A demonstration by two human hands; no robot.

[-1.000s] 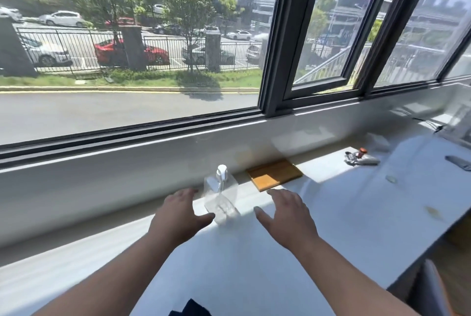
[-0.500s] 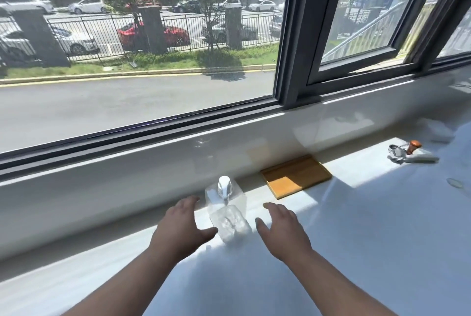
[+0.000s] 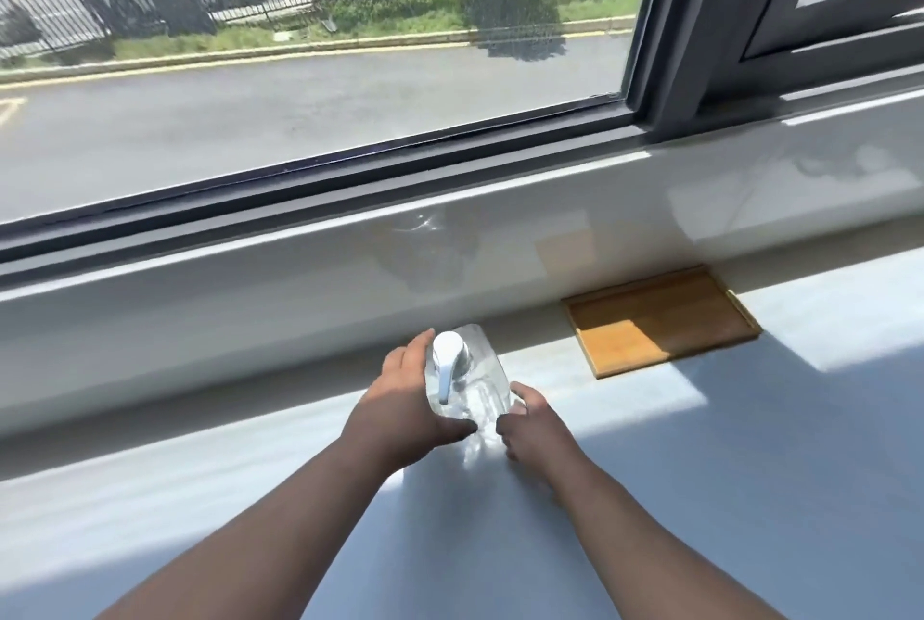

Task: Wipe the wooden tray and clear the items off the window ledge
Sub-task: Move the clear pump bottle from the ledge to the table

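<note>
A clear square pump bottle (image 3: 482, 387) with a white pump head stands on the white window ledge (image 3: 750, 469). My left hand (image 3: 405, 412) wraps its left side, thumb across the front. On the bottle's right side my right hand (image 3: 530, 424) presses with its fingers. To the right, against the back wall of the ledge, lies the flat wooden tray (image 3: 660, 319), with nothing on it, half in sun and half in shade.
A low white wall (image 3: 250, 319) rises behind the ledge under the dark window frame (image 3: 350, 164). Outside are a road, a fence and parked cars. A thick vertical frame post (image 3: 700, 19) stands at the upper right.
Both hands have closed in from either side and now grip the pump bottle. The view has tilted down and left, so the small items at the right are out of sight.
</note>
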